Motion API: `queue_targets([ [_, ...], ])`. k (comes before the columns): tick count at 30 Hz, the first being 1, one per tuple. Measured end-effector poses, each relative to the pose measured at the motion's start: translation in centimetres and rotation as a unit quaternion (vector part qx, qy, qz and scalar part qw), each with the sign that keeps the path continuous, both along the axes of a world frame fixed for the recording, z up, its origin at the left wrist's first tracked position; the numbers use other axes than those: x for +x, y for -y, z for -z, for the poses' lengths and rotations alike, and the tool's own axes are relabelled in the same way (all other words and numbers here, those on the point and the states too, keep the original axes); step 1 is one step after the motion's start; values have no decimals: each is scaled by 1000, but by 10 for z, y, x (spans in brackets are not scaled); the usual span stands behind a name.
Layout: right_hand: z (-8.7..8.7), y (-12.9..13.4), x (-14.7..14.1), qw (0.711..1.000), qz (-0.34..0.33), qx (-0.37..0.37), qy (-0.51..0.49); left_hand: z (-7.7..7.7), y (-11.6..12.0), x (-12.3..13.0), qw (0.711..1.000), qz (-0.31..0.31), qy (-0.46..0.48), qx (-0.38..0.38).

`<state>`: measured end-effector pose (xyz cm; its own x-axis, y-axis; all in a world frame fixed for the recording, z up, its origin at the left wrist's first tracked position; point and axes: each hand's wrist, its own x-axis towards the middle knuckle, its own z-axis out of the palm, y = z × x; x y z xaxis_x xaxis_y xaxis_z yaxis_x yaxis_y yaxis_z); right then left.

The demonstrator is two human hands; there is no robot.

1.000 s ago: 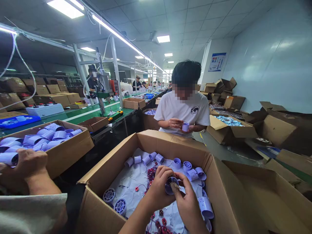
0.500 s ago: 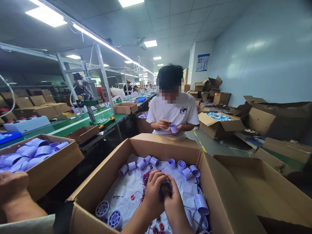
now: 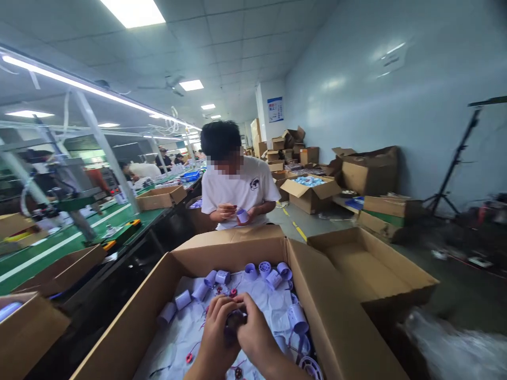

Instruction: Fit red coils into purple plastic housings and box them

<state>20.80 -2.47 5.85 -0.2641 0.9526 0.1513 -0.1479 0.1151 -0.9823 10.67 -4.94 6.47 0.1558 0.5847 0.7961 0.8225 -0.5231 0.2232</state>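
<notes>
Over the large cardboard box, my left hand [image 3: 216, 327] and my right hand [image 3: 256, 333] are closed together around a purple plastic cup [image 3: 233, 323]. Its shaded opening faces me between my thumbs, while the fingers cover most of its body. Beneath my hands, white sheeting [image 3: 176, 330] lines the box [image 3: 312, 295]. Small red round parts with thin wires, such as one red part [image 3: 189, 358], lie on that sheeting. Several similar purple cups, among them a standing cup [image 3: 250, 272] and a tilted cup [image 3: 297, 318], are along the box's far and right sides.
Across the box sits a co-worker in a white shirt [image 3: 240, 184], holding a purple cup [image 3: 242, 215]. A green workbench [image 3: 130, 232] runs along the left. On the right are an open carton [image 3: 368, 264], plastic film [image 3: 455, 343] and a black tripod [image 3: 443, 195].
The view has swung right, so the surroundings shift left and the tripod appears. Both hands still hold the cup, with the fingers slightly repositioned. Another person's arm at left has gone out of view.
</notes>
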Motion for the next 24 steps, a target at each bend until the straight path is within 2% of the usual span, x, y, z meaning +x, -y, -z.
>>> queue_targets([
  [4, -3, 2, 1, 995, 29, 31, 93, 5, -4, -10, 999, 39, -6, -15],
  [8, -3, 2, 1, 983, 17, 35, 178, 7, -7, -14, 996, 83, -4, -42],
  [12, 2, -3, 2, 981, 35, 61, 178, 5, -6, -5, 996, 47, 40, -71],
  [15, 5, -5, 7, 975, 64, 138, 161, 6, -6, 0, 993, 0, 98, -67],
  [17, 7, -6, 13, 949, 102, 236, 181, 8, -7, 1, 990, -12, 124, -66],
  [20, 10, -6, 23, 880, 131, 380, 255, 13, -7, 1, 988, -10, 140, -64],
  [22, 11, -5, 27, 839, 130, 425, 315, 16, -6, 1, 988, 5, 140, -60],
  [24, 8, -2, 27, 812, 136, 433, 367, 18, -6, 3, 989, 24, 137, -55],
])
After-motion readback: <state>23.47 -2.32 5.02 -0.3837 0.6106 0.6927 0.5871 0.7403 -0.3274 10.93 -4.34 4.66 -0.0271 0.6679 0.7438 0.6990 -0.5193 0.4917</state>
